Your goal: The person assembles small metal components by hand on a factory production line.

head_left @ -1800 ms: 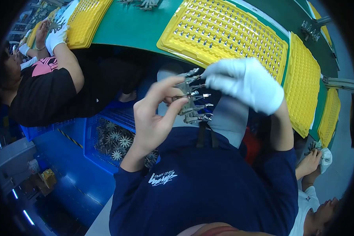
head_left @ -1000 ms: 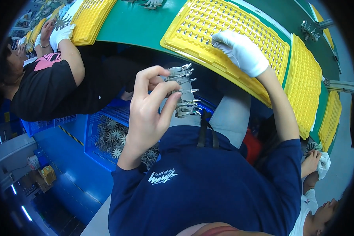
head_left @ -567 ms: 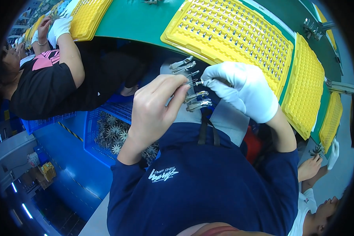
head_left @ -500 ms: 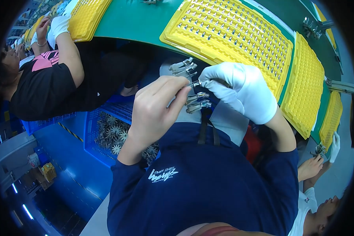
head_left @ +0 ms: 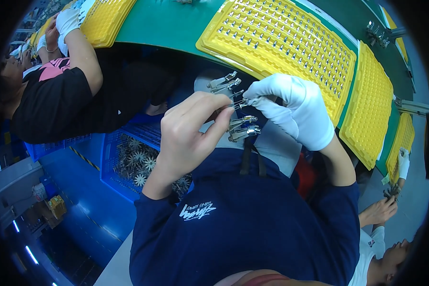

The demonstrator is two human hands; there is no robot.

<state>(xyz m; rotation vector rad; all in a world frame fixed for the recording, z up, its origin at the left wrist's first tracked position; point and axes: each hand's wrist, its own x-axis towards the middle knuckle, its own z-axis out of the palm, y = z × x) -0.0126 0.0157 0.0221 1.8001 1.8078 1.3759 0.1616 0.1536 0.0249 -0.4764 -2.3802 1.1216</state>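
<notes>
l hand (head_left: 191, 127) holds pronged metal pc (head_left: 243, 122), gloved r hand (head_left: 294, 110) pinches prong tip (head_left: 243, 102)

The green bench (head_left: 162, 28) bears yellow trays (head_left: 367, 102) along its near edge; the broad tray (head_left: 231, 53) holds rows of small metal pieces (head_left: 256, 45).

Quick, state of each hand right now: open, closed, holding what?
Left hand: closed, holding a pronged metal piece.
Right hand: gloved, closed, pinching a small metal part.
</notes>
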